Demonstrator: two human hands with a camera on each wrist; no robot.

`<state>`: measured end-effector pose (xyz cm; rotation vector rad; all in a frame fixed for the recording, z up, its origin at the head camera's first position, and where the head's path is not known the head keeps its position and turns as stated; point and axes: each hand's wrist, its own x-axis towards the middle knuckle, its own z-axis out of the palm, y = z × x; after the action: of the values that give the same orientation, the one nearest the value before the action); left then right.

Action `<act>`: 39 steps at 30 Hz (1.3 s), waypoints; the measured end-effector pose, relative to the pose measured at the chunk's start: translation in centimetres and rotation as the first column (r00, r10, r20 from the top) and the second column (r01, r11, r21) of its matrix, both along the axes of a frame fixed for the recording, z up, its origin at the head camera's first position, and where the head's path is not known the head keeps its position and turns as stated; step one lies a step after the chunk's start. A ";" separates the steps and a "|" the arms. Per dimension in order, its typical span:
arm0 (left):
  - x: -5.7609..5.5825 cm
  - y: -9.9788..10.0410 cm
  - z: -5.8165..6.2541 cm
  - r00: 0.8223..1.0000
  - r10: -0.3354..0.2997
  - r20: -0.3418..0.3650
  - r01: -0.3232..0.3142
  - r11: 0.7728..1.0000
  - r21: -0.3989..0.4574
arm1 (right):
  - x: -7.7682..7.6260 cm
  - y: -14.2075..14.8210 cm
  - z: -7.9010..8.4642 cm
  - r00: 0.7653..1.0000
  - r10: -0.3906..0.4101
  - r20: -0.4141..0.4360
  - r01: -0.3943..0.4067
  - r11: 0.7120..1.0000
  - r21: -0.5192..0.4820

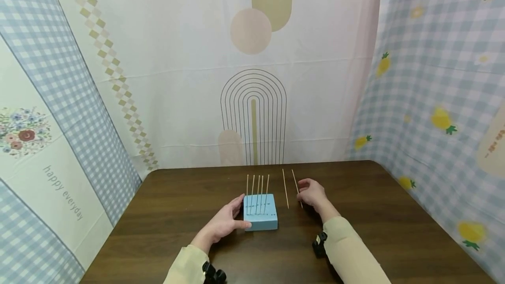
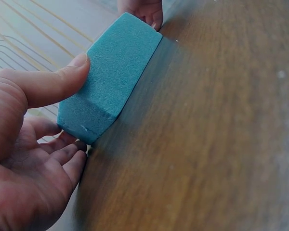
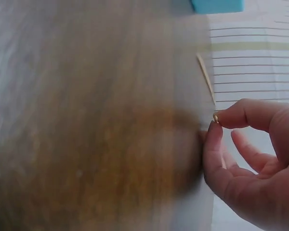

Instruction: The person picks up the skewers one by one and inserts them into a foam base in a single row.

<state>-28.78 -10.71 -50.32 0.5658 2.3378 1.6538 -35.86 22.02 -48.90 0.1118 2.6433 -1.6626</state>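
Observation:
A light blue foam block [image 1: 261,223] sits on the table, with several thin wooden sticks [image 1: 253,187] standing upright in its top. My left hand [image 1: 225,221] holds the block at its left side. The left wrist view shows the thumb on one face of the block [image 2: 111,72] and the other fingers around the corner. To the right of the block, my right hand [image 1: 313,193] pinches a wooden stick [image 1: 295,181]; its end shows between thumb and index finger in the right wrist view. Another stick [image 1: 286,189] lies on the table between block and right hand.
The dark brown wooden table [image 1: 177,214] has a far edge with rounded corners. Behind it hangs a pale patterned cloth [image 1: 189,100]. Checked cloths hang at left [image 1: 90,113] and right [image 1: 410,113]. Small holes show in the block's top.

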 end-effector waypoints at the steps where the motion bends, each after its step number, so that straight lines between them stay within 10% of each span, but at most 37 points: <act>1: 0.0 0.0 0.0 1.000 -0.001 0.003 0.001 1.000 0.000 | 0.1 0.1 0.0 1.000 0.010 0.011 -0.009 0.999 -0.048; 9: -0.2 -0.1 -0.1 1.000 0.002 0.001 -0.002 1.000 -0.013 | 1.5 0.4 0.2 0.996 0.048 0.078 -0.014 0.923 -0.385; 20: -0.4 0.0 0.0 1.000 -0.009 -0.021 0.008 0.999 -0.033 | 3.8 -2.6 2.2 0.988 0.139 -0.066 -0.154 0.864 -0.479; 39: -0.4 0.2 -0.1 1.000 0.017 0.002 -0.017 1.000 -0.018 | 5.8 -5.2 3.4 0.902 0.334 -0.273 -0.381 0.914 -0.141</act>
<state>-29.21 -10.55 -50.42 0.5416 2.3598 1.6373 -30.09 16.78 -45.53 -0.5859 2.4339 -1.8783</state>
